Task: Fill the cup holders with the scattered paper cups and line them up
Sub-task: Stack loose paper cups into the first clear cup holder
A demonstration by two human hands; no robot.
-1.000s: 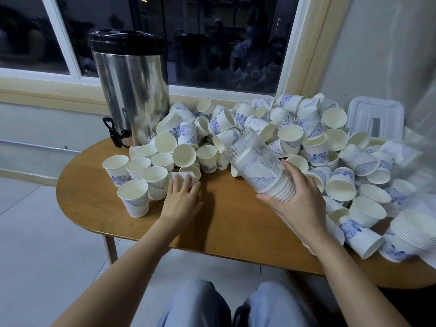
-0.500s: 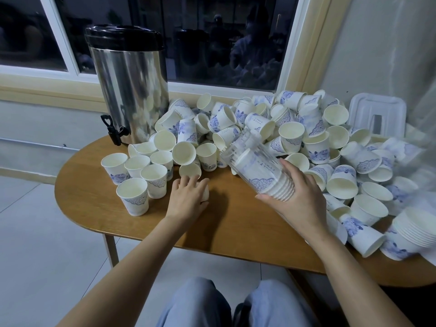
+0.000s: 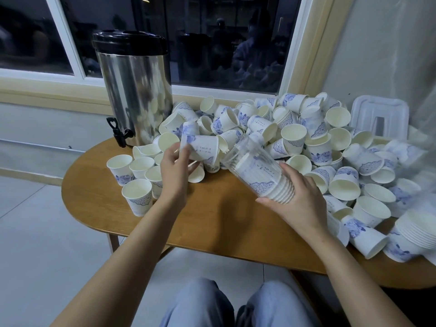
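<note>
1. Change: the left hand (image 3: 175,169) was flat on the table (image 3: 224,223) a second ago, then curled over a lying cup. Now it is up off the wood with that paper cup (image 3: 205,151) pinched at the base end between thumb and fingers, held sideways.
2. The cup's mouth points right and sits just beside the upper end of the cup holder (image 3: 247,159).
3. The right hand (image 3: 304,202) hasn't moved: fingers wrapped round the lower end of the clear holder, which is tilted, upper end toward the window. Several nested cups are already inside, rims down by the hand.
4. Meaning: the pick is done, and loading this cup looks like the next step. The task is at an early stage; the loose cup pile (image 3: 296,138) is still large and covers the back and right of the table.
5. A few upright cups (image 3: 136,195) stand at the left edge, near the metal urn (image 3: 136,90).
6. Hard to tell: which end of the holder is open, since clear plastic blurs over the pile. The count of cups inside is unreadable.
7. Cut off: a nested stack (image 3: 411,234) at the right border. I see no second holder.
</note>
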